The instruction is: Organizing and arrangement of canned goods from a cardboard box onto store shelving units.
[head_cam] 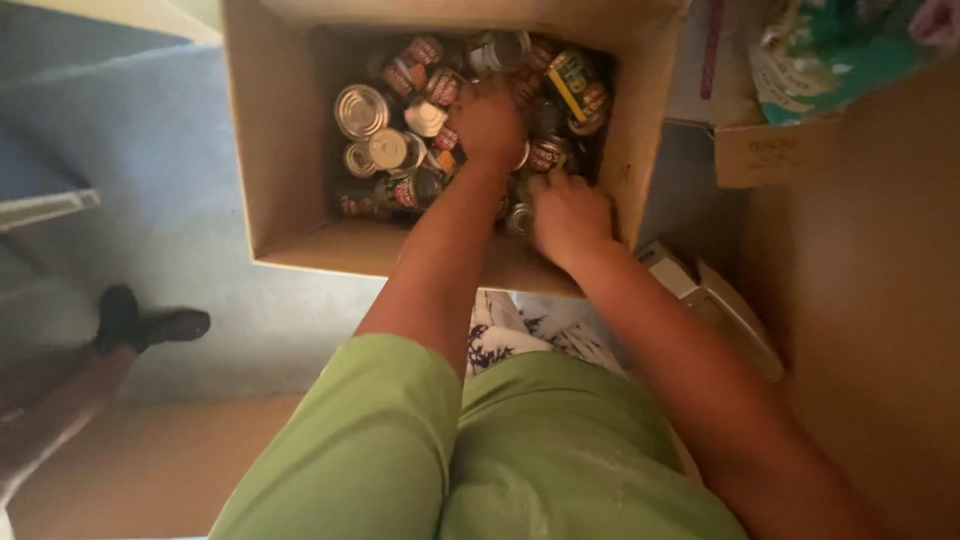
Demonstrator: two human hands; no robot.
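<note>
Arms both stretched forward into cardboard box on floor. Left hand palm-down, fingers curled over tin cans mid-box; grasp unclear, cannot tell. Right hand lower, near box's front wall, fingers bent onto cans; hold also hidden. Box packed with cans, silver lids, red labels.

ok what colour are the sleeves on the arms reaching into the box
Light green sleeves, seen best in the head view, the only one; both hands are down among the cans in the cardboard box.
</note>
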